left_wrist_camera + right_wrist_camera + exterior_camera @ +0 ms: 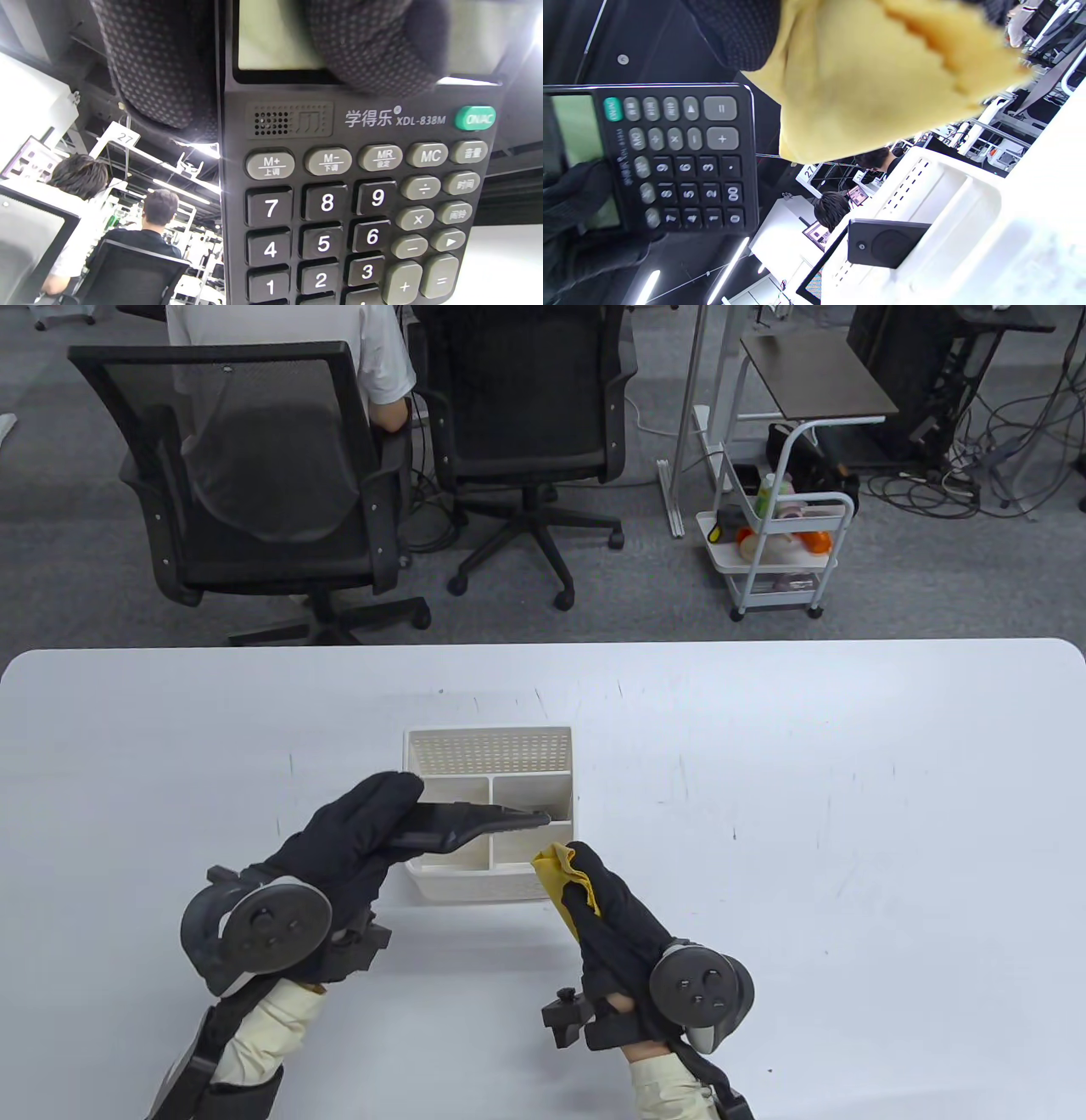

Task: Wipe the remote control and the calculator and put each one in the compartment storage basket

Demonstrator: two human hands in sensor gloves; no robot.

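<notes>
- The left hand [356, 836] grips a black calculator [471, 824] by its screen end, thumb across the display, fingers underneath.
- The calculator's free end reaches out from the grip over the white basket [492, 891], above its dividers, keys facing up.
- The right hand [615, 920] holds a bunched yellow cloth [564, 875] in curled fingers, just beside the basket's near right corner.
- A dark remote control [884, 242] stands in one basket compartment, below the cloth in the right wrist view.
- Basket and both hands are over a white table [848, 814].
</notes>
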